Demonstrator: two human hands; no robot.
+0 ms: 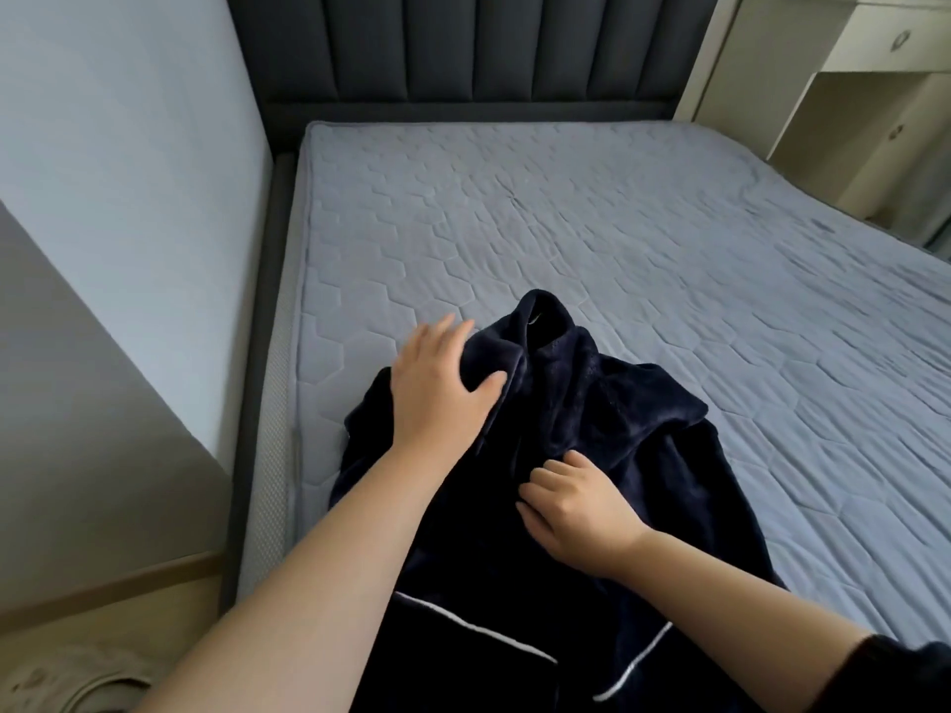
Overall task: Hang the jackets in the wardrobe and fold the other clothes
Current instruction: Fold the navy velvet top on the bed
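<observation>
A dark navy fleece garment (607,403) with a collar and thin white piping lies rumpled on the near left part of the bed's mattress (617,208). Its collar points toward the headboard. My left hand (437,388) lies flat on the garment's left shoulder area, fingers straight and spread, the thumb pressing the fabric. My right hand (576,506) is lower, near the garment's middle, with fingers curled into the fabric and pinching a fold. The garment's lower part runs out of view below.
The quilted grey-blue mattress stretches right and back. A dark padded headboard (463,48) stands behind. A pale wall (128,172) borders the left, and white furniture with drawers (875,69) stands at the back right. Wooden floor shows at the bottom left.
</observation>
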